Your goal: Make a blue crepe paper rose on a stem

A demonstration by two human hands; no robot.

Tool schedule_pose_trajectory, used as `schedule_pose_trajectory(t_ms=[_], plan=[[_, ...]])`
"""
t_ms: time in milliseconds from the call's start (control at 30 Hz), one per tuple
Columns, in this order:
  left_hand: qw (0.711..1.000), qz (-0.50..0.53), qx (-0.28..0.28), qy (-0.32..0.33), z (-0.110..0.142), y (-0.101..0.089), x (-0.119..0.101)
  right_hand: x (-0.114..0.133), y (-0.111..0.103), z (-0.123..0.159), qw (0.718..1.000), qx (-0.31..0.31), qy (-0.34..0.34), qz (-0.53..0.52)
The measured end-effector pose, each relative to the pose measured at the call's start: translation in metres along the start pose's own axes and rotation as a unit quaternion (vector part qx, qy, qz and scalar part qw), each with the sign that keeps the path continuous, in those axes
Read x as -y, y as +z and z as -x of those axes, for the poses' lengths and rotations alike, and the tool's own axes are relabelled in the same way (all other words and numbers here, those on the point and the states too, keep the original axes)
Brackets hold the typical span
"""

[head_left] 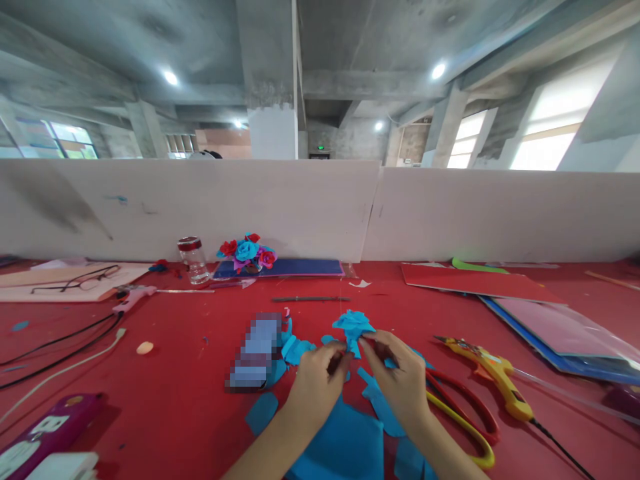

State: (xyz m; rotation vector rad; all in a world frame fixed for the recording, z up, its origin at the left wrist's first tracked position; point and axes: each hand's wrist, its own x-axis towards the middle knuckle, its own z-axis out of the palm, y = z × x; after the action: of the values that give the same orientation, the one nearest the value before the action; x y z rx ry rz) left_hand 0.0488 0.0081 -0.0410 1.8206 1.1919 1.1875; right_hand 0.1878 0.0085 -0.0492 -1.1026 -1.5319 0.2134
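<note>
A blue paper flower with ruffled petals is held upright above the table. My left hand is closed in a pinch at the lower left of its base. From the other side, my right hand pinches the base, with the fingers curled. Below my wrists lies a blue paper sheet. Cut blue pieces are scattered around both hands. Scissors with red and yellow handles lie beside my right hand, their blades hidden. A phone, blurred out, lies left of my left hand.
A yellow glue gun lies at right, its cord trailing forward. Coloured sheets are stacked behind it. A finished bouquet and a glass jar stand by the white partition. A purple power strip sits front left.
</note>
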Motion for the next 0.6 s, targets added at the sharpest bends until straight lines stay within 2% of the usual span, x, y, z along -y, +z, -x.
schedule_pose_trajectory(t_ms=[167, 267, 333, 400, 467, 600], plan=[[0.994, 0.093, -0.001, -0.051, -0.002, 0.0, -0.001, 0.004, -0.003, -0.001, 0.999, -0.02, -0.033, -0.035], [0.983, 0.171, 0.002, -0.066, -0.005, -0.001, 0.0, 0.007, -0.006, -0.002, 0.998, -0.042, -0.028, -0.048], [0.983, 0.18, -0.005, -0.047, -0.005, -0.002, 0.001, 0.008, -0.008, -0.003, 0.997, -0.024, -0.01, -0.069], [0.987, 0.16, -0.012, -0.021, -0.005, -0.004, 0.001, 0.01, -0.009, -0.005, 0.991, 0.023, 0.032, -0.129], [0.991, 0.131, -0.015, 0.002, -0.004, -0.006, 0.003, 0.012, -0.01, -0.007, 0.965, 0.07, 0.099, -0.232], [0.995, 0.087, -0.038, 0.033, -0.004, -0.01, 0.009, 0.022, -0.009, -0.009, 0.875, 0.138, 0.228, -0.404]])
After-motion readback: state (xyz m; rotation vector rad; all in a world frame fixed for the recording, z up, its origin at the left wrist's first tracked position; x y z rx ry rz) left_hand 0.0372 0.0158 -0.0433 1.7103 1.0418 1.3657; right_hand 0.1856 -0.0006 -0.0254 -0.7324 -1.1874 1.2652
